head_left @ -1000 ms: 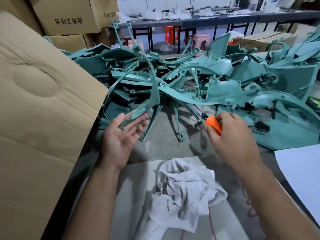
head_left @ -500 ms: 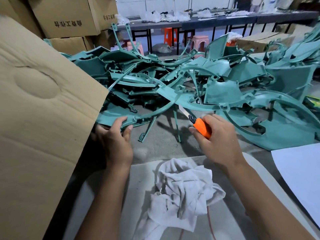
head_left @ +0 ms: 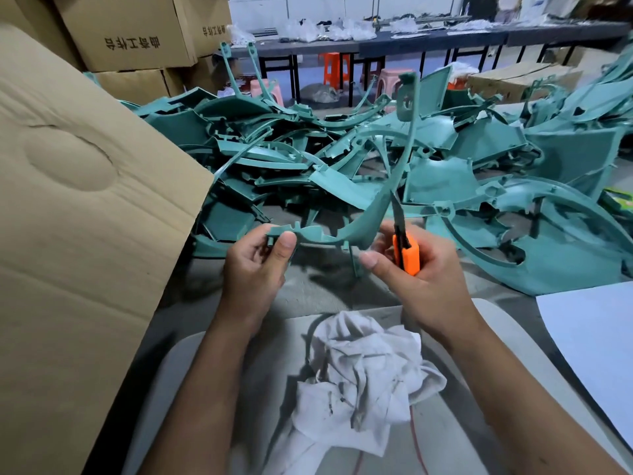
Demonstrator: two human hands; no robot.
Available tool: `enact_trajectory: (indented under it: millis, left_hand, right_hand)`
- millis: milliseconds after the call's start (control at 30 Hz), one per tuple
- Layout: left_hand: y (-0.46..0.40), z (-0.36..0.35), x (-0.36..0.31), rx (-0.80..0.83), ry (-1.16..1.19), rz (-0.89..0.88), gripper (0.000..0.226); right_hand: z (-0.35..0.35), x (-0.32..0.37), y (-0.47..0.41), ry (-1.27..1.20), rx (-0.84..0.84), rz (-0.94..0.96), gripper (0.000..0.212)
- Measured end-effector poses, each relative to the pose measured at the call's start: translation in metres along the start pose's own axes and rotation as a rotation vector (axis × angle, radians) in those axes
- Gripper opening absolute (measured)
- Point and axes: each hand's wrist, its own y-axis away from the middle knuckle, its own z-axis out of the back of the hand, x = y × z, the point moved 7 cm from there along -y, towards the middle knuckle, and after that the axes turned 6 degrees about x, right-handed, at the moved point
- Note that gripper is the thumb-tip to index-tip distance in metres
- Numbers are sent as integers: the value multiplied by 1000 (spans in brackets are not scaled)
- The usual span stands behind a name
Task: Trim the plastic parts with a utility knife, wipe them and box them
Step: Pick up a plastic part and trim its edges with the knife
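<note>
The plastic part, a long curved teal strip, is being held up off the table between the two hands, its near end lying level in front of the left hand and its far end sweeping upward past the right hand, probably so that the edge to be trimmed is facing the person and is free of the heap. The left hand is pinching the near end with the thumb on top and the other fingers curled underneath, which is likely steadying the strip against the push of the blade. The right hand is wrapping its fingers round the orange handle of the utility knife, the blade pointing up and away from the palm and lying against the inner curve of the strip, while the right thumb is reaching out under the part as if bracing it. Just beyond both hands the pile of untrimmed parts is sprawling across the table within easy reach. Below the wrists, close to the body, a crumpled white rag is lying ready, presumably for the wiping step. Beside the left hand a cardboard flap is leaning in, seemingly belonging to the box meant for finished pieces, though its inside is hidden. A white sheet is lying to the outside of the right forearm
</note>
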Motion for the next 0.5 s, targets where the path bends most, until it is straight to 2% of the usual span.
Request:
enact_trajectory:
  millis: [33, 167, 233, 300, 367, 433, 500]
  left_hand:
    - [0, -4, -1, 21, -9, -4, 43]
    - [2, -14, -8, 47, -17, -51, 42]
    - [3, -15, -6, -43, 28, -7, 47]
    - [6, -14, -1, -200, 97, 77, 59]
    - [8, -14, 1, -274, 113, 133, 61]
    - [5, -25, 2, -188, 192, 154, 56]
    - [5, -39, 3, -72, 412, 186, 46]
  right_hand:
    - [-2, 2, 0, -2, -1, 22, 8]
    - [5, 2, 2, -47, -149, 9, 29]
    - [14, -4, 4, -176, -259, -63, 30]
    - [24, -9, 4, -284, -362, -97, 33]
    - [31, -14, 3, -406, -403, -118, 28]
    - [31, -19, 0, -516, -349, -156, 20]
    - [24, -26, -1, -564, -268, -200, 20]
